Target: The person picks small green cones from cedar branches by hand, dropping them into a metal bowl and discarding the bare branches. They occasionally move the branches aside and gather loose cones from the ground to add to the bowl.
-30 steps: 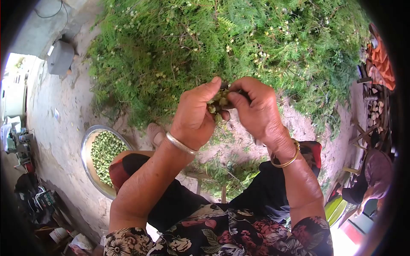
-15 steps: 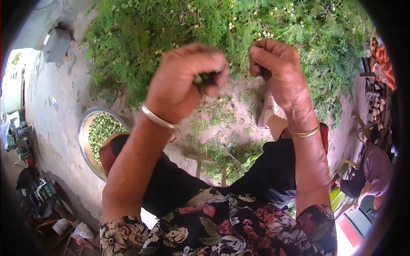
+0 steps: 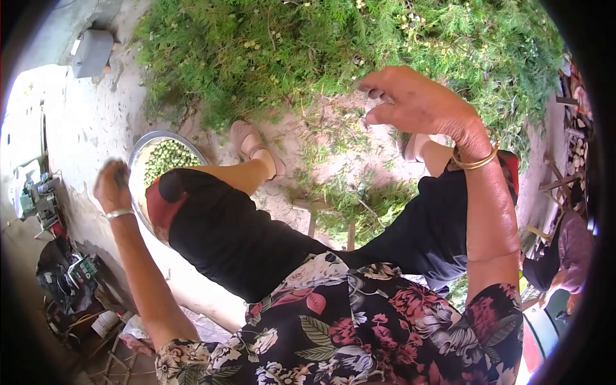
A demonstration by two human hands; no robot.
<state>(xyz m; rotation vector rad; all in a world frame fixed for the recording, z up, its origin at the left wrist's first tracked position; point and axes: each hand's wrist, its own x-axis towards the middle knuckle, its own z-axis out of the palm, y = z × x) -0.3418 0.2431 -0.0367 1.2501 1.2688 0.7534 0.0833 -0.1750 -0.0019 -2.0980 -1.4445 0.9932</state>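
Observation:
My left hand [image 3: 113, 186], with a pale bangle at the wrist, is raised just left of a metal basin [image 3: 136, 154] of small round green cones [image 3: 168, 159]. Its fingers look curled, with dark tips; whatever lies in them is hidden. My right hand [image 3: 414, 102], wearing a gold-coloured bangle [image 3: 478, 162], hovers in front of the evergreen branches [image 3: 282, 61]. Its thumb stands apart from the bent fingers, and nothing shows between them. Small pale cones dot the branches.
Loose green sprigs [image 3: 333, 151] litter the floor between my feet, around a small wooden stool [image 3: 314, 205]. A grey box [image 3: 93, 53] stands at the upper left. Tools and clutter [image 3: 77, 276] line the left side. Another person [image 3: 570, 250] is at the far right.
My left hand has swung from the middle down and left to beside the basin; green cones showed in it before. My right hand has loosened from a pinch and its fingers have parted.

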